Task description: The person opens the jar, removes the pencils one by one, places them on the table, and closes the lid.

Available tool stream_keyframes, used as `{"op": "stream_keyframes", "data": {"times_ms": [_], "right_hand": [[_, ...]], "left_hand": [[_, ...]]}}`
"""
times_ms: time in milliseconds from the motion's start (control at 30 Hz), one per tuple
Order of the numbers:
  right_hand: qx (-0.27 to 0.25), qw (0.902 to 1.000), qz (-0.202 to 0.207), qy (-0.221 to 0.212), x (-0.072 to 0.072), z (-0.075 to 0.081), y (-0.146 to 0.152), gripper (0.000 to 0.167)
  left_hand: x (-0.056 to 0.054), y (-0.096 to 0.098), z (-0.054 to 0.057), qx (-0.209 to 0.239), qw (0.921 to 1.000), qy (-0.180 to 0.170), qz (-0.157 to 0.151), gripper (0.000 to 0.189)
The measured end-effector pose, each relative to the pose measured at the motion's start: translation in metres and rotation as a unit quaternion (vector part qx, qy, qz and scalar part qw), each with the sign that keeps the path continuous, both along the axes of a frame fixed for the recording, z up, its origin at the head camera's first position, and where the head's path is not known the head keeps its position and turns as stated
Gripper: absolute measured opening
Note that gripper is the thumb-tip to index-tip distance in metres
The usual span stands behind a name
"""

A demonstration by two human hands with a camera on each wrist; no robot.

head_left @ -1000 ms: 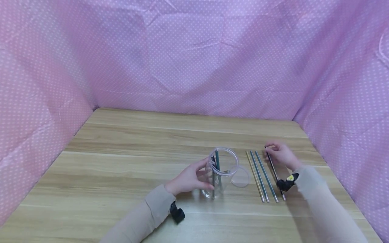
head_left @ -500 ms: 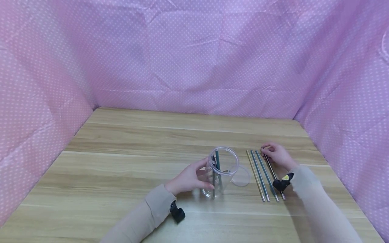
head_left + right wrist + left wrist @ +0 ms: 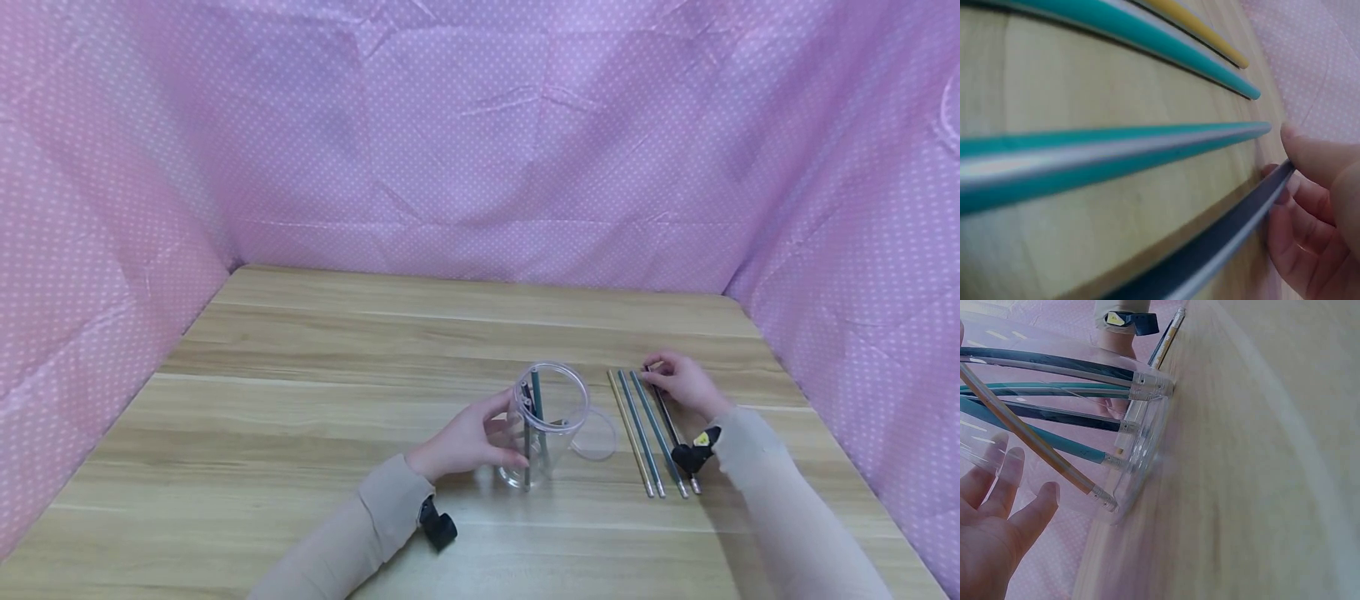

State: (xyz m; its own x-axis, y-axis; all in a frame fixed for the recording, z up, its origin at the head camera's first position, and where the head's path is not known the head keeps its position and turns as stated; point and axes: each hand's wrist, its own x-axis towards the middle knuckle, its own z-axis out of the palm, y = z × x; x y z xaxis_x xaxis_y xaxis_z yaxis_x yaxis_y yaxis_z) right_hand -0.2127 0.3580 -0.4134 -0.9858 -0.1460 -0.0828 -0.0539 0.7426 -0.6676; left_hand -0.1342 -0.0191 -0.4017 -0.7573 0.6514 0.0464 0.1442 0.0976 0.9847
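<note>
My left hand [image 3: 467, 437] holds a clear plastic jar [image 3: 552, 364] from its left side, thumb in front, fingers behind. The jar stands uncapped on the table. Several pencils lean inside, eraser ends down, including teal ones [image 3: 537, 392], dark ones [image 3: 1066, 414] and a yellow-orange one [image 3: 1035, 440]. At the right, my right hand [image 3: 686, 386] pinches the far end of a black pencil [image 3: 1216, 240] between thumb and fingers. That pencil lies lengthwise beside two teal pencils [image 3: 641, 433] and a gold pencil [image 3: 629, 433], eraser ends toward me.
Behind the jar's right side lies a clear round lid [image 3: 597, 442] on the wooden table [image 3: 300, 375]. Pink dotted cloth [image 3: 480, 150] hangs around the table's back and sides. A small black camera is strapped at each wrist.
My right hand has shifted slightly left, bringing the black pencil closer to the teal pencil beside it. The left hand and the jar have stayed in place.
</note>
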Motion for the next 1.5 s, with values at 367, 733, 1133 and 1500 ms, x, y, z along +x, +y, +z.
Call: {"op": "stream_keyframes", "data": {"times_ms": [367, 733, 1133, 1500], "right_hand": [[0.014, 0.9997, 0.001, -0.022, -0.002, 0.003, 0.002, 0.034], [0.053, 0.9983, 0.012, 0.022, -0.003, 0.0, -0.001, 0.03], [0.077, 0.9963, 0.014, 0.036, -0.001, 0.0, -0.006, 0.025], [0.021, 0.9997, 0.01, 0.005, 0.001, 0.015, -0.004, 0.033]], "left_hand": [[-0.001, -0.002, 0.002, 0.002, 1.0, 0.005, 0.0, 0.092], [-0.002, -0.005, 0.003, 0.003, 1.0, 0.003, -0.005, 0.093], [-0.005, -0.008, 0.006, -0.003, 1.0, 0.001, -0.006, 0.092], [-0.006, -0.011, 0.006, 0.0, 0.9999, -0.005, -0.013, 0.091]]}}
